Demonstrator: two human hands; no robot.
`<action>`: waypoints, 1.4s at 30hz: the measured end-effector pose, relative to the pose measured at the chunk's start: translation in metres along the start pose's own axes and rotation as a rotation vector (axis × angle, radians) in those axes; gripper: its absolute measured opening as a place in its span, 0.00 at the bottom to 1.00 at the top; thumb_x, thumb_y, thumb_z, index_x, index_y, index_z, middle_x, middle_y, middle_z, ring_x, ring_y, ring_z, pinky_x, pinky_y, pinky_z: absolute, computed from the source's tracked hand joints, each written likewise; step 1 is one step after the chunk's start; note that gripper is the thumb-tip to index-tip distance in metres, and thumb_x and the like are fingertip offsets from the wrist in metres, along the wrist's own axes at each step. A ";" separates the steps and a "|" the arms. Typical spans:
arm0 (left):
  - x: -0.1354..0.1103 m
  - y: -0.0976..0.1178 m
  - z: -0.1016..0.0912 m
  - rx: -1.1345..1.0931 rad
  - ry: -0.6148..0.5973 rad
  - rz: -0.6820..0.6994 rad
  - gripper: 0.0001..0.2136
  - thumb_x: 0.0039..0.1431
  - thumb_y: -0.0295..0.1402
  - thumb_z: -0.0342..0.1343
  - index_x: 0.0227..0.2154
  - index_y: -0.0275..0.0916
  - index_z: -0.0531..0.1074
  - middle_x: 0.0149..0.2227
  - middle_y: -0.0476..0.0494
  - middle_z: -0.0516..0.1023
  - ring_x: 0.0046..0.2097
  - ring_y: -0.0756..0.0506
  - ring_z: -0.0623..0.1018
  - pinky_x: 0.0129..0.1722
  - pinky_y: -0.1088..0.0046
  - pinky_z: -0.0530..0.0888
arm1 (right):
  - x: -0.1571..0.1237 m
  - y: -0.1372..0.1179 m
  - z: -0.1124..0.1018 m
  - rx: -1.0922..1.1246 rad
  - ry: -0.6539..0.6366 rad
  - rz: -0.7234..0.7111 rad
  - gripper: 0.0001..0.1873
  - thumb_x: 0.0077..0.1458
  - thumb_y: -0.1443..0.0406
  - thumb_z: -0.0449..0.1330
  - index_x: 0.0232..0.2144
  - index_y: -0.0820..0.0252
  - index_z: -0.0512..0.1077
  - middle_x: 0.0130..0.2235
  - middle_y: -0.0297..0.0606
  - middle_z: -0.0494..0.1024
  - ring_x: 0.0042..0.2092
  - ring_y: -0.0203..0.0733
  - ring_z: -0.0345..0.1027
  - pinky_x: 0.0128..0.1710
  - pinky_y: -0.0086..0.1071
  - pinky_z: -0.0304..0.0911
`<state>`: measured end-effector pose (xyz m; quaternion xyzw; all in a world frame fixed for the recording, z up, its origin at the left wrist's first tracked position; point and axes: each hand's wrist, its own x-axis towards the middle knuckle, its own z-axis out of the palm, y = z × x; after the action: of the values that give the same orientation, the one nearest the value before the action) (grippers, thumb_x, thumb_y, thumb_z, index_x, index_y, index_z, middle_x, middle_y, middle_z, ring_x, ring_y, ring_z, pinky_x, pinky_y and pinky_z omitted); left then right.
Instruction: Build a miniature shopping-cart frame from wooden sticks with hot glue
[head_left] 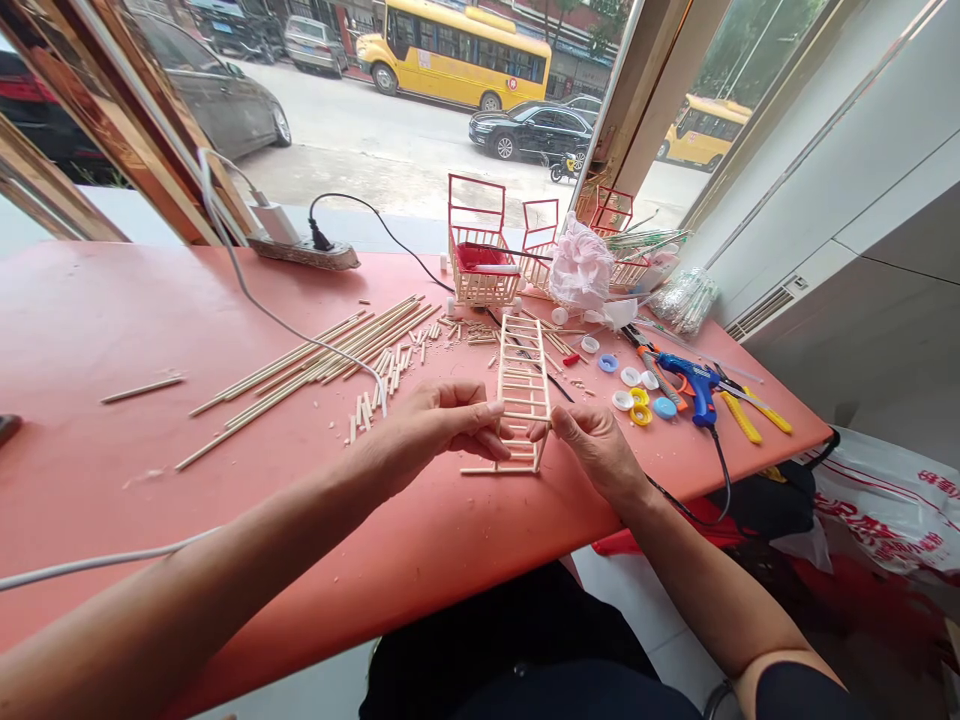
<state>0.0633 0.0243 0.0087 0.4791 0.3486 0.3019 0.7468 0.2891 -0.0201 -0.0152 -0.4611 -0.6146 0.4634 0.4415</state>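
Note:
A ladder-like frame of thin wooden sticks (pixel 520 375) lies on the red table (pixel 90 330), running away from me. My left hand (pixel 431 425) pinches its near left side with thumb and fingers closed. My right hand (pixel 596 445) grips the near right corner, fingers curled. A loose stick lies across the frame's near end between both hands.
Long and short wooden sticks (pixel 322 360) are scattered to the left. A blue glue gun (pixel 697 385), yellow cutters (pixel 750 410) and coloured bottle caps (pixel 637 400) lie to the right. Small stick carts (pixel 480 265) and a power strip (pixel 304 250) stand near the window. A white cable (pixel 255 300) crosses the table.

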 end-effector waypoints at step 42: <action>-0.003 -0.008 -0.044 0.436 0.256 0.172 0.15 0.47 0.41 0.71 0.31 0.37 0.74 0.33 0.40 0.84 0.30 0.47 0.79 0.28 0.72 0.75 | -0.003 0.008 -0.010 -0.205 0.300 -0.135 0.33 0.65 0.39 0.51 0.31 0.56 0.83 0.34 0.40 0.84 0.37 0.43 0.73 0.44 0.38 0.66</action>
<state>0.0267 0.0413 -0.0116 0.6144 0.4551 0.3399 0.5475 0.3002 -0.0208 -0.0217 -0.5251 -0.6155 0.2937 0.5090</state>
